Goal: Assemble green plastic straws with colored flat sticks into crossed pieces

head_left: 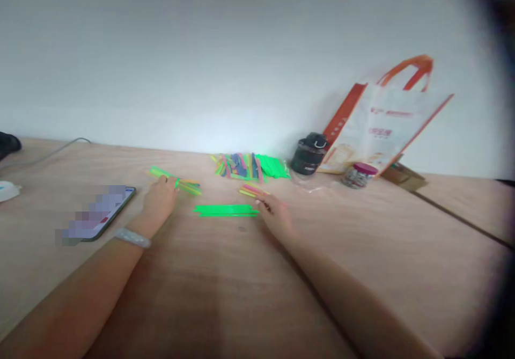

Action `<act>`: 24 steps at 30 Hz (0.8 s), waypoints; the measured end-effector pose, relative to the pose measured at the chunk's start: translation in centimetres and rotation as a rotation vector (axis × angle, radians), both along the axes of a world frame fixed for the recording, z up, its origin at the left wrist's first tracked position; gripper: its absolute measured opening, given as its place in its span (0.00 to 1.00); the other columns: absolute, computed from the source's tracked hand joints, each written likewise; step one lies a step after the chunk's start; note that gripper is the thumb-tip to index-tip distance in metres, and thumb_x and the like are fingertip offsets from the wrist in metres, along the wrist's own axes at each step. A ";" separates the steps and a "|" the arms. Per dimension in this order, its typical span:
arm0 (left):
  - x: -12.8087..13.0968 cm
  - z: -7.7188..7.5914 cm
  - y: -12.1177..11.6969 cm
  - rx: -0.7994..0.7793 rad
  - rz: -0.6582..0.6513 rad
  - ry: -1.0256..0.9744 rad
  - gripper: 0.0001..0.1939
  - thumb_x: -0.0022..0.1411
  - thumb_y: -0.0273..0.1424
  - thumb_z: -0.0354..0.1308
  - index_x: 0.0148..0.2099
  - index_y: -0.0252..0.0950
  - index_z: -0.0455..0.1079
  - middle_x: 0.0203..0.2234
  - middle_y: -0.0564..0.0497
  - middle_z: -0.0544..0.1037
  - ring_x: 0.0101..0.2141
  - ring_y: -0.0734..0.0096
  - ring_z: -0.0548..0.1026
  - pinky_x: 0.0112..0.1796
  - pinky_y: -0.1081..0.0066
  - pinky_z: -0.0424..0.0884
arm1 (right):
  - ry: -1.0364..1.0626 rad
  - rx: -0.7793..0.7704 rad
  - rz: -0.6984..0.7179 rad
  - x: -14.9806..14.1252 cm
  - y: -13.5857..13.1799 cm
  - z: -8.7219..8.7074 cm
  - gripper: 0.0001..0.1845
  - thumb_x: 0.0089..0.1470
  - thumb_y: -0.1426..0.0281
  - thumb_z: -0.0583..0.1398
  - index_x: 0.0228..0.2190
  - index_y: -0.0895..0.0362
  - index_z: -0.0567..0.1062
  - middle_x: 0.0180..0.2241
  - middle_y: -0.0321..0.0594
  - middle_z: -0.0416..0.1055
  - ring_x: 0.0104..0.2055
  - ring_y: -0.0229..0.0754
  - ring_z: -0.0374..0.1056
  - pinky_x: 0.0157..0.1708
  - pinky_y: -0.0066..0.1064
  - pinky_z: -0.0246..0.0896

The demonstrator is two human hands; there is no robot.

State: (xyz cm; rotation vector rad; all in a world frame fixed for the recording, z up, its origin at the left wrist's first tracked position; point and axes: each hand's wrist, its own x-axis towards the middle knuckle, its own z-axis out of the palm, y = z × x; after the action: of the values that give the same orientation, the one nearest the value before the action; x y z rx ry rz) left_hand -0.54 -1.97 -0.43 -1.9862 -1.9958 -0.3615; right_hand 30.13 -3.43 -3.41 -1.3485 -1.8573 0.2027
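My left hand [161, 195], wearing a pale bracelet [132, 237], is closed around a small bunch of thin coloured sticks [189, 187], mostly green with some yellow and orange. The ends poke out on both sides of the fingers. My right hand [276, 214] pinches a few pink and yellow sticks [252, 190], slightly blurred. Between the hands, a row of bright green sticks [225, 210] lies lengthwise on the table, its right end close to my right fingertips. Behind them, against the wall, sits a pile of mixed-colour sticks [241, 166], with a green batch at its right.
A phone [108, 214] lies left of my left hand. Back right stand a black bottle [309, 154], a clear jar with a dark red lid [360, 175] and a white bag with orange handles [386, 123]. A cardboard box [404, 176] is behind. A seam crosses the table at right.
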 end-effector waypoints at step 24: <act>8.7 -3.7 -1.8 -0.128 -0.798 -0.213 0.15 0.65 0.34 0.45 0.51 0.36 0.64 0.48 0.46 0.70 0.49 0.65 0.66 0.50 0.63 0.62 | -0.450 -0.034 -0.265 2.5 2.4 -0.6 0.15 0.56 0.72 0.51 0.41 0.60 0.73 0.42 0.46 0.71 0.45 0.43 0.63 0.47 0.32 0.55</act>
State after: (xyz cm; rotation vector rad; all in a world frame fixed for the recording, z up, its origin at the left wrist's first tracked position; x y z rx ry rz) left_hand 8.12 -3.79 -4.18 -2.8676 -1.2477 -0.6444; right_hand 32.61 -1.08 -4.03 -1.7539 -2.0093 -0.2265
